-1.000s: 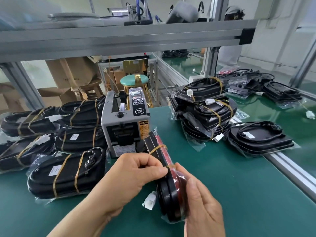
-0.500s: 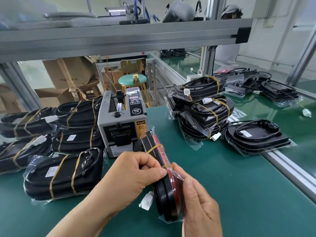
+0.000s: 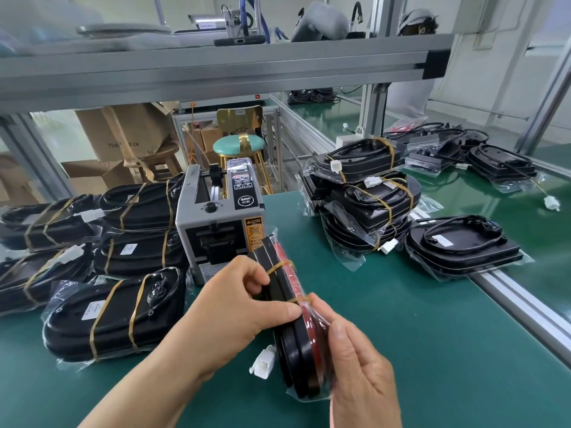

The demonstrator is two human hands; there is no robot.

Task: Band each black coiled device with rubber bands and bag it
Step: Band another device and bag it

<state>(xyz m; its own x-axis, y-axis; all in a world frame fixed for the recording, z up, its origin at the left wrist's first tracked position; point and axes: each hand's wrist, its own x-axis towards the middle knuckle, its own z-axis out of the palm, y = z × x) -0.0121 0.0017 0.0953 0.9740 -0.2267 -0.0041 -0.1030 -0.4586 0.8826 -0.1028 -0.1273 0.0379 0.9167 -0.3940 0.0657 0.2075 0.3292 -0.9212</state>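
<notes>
I look down on the green bench point(image 3: 401, 350), with a left pile point(image 3: 114, 313) and a right pile point(image 3: 370, 196) of banded units. Held over the bench, just in front of the grey tape dispenser point(image 3: 216, 230), the black coiled device point(image 3: 298, 350) stands on edge: flat black layers and a red face inside a clear bag point(image 3: 293, 395). My left hand point(image 3: 234, 307) pinches its side and my right hand point(image 3: 355, 375) curls round its lower end. Two tan rubber bands point(image 3: 279, 267) cross it, and a white connector point(image 3: 262, 364) hangs beside it.

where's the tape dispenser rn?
Head view, centre-left on the green mat: the tape dispenser stands right of the banded stack, just behind the left hand.
</notes>
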